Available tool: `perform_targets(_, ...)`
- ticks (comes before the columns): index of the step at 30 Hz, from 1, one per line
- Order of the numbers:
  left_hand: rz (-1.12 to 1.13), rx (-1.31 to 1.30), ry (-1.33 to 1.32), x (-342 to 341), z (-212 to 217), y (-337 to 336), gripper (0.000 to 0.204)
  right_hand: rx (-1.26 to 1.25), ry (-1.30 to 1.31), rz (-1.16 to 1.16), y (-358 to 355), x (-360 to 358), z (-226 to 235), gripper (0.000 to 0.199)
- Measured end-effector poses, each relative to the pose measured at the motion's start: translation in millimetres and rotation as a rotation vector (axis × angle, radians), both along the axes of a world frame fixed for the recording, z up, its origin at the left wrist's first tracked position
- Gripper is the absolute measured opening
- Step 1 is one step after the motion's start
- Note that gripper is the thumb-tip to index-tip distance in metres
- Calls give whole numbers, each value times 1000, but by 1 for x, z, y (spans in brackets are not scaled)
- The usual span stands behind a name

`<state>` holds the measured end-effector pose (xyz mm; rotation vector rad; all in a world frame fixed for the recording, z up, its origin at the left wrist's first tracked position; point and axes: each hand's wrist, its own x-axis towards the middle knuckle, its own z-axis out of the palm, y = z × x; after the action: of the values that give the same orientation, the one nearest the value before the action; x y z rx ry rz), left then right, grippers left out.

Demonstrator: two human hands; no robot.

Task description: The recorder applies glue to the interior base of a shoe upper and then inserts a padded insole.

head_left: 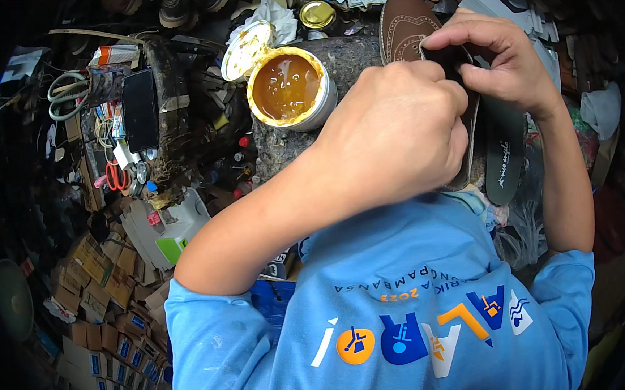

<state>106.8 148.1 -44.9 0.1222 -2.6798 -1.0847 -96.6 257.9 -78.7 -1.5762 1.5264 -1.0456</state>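
The brown shoe point(407, 20) is probably light and bendable, best held by its sides. Right hand point(509, 58): thumb and forefinger apart; left hand point(398, 127): fingers curled, any pinch hidden.

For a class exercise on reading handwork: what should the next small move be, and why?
Perhaps ease the right hand's fingertips slightly along the brown shoe's opening, since they are curled at that edge. The left hand is curled close by, its fingertips hidden, so a gentle move seems wise.
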Motion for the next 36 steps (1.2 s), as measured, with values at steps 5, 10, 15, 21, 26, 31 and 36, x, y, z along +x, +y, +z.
perform_targets(5,-124,170,-129,10,15,-4,9,-44,-30,41,0,-4,-6,45)
perform_targets(10,112,-52,-51,4,1,5,13,-84,-25,36,2,-4,-10,44)
perform_targets(15,25,262,-186,19,16,17,10,-106,-33,25,7,-4,-15,43)
perform_targets(21,118,113,-62,-5,5,11,15,-72,28,-6,9,-3,-12,44)
perform_targets(26,-35,361,-383,-7,23,-3,22,-27,-70,-22,12,-4,-16,43)
perform_targets(31,4,239,-237,-7,12,-8,20,-3,-89,-11,11,-6,-16,43)
perform_targets(36,-135,342,-313,-2,17,-6,15,-43,-113,-36,10,-1,-20,43)
